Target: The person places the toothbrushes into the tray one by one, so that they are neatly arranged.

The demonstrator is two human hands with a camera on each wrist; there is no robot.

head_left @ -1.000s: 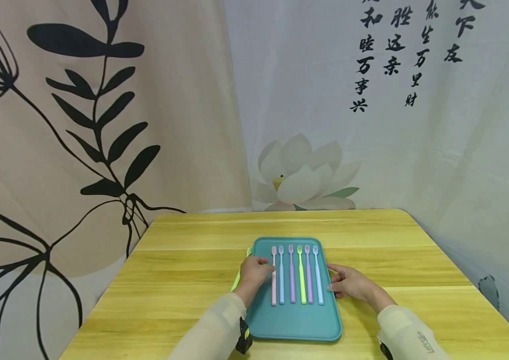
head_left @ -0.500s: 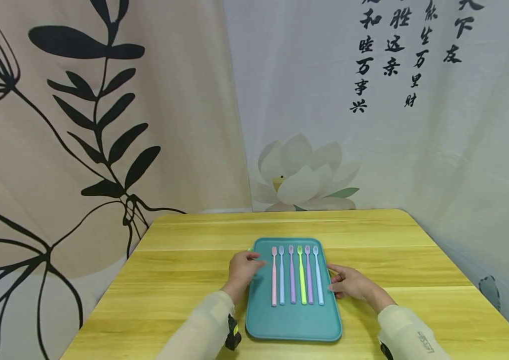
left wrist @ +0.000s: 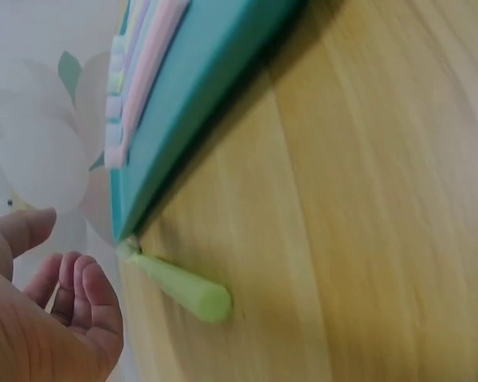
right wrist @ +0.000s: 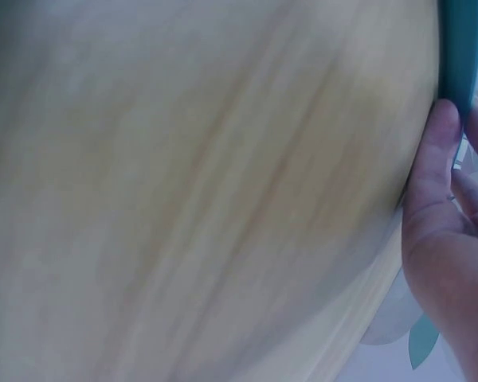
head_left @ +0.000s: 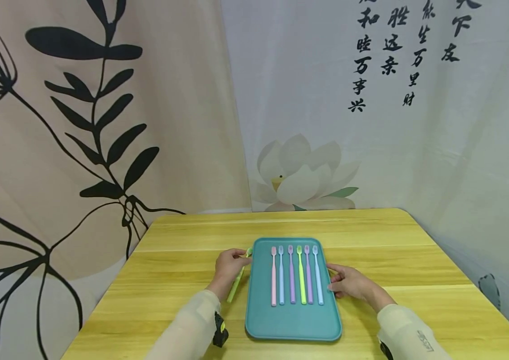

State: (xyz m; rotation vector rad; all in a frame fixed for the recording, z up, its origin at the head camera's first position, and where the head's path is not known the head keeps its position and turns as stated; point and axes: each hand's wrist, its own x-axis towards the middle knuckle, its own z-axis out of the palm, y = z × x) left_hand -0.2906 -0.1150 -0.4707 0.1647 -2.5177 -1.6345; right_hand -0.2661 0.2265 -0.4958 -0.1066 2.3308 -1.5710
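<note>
My left hand (head_left: 228,270) hovers over a yellow-green toothbrush (head_left: 235,286) lying on the table left of the tray. In the left wrist view its fingers bend loosely, with a gap between them and the toothbrush (left wrist: 193,291). The teal tray (head_left: 292,322) holds several toothbrushes in a row: a pink one (head_left: 274,280) at the left, then blue, purple, a yellow-green one (head_left: 301,280), purple and a blue one (head_left: 317,280). Thumb and fingertips of my right hand (head_left: 355,285) touch the tray's right edge, spread apart along it; in the right wrist view the thumb presses the tray's side (right wrist: 460,48).
A wooden table (head_left: 182,250) carries everything. Behind it hangs a printed cloth (head_left: 299,100) with plants, a lotus and writing. A dark wrist device (head_left: 220,330) sits at the left sleeve.
My left hand has moved left from above the pink toothbrush, off the tray, to the loose yellow-green toothbrush. My right hand stays at the tray's edge; the toothbrushes in the tray lie as before.
</note>
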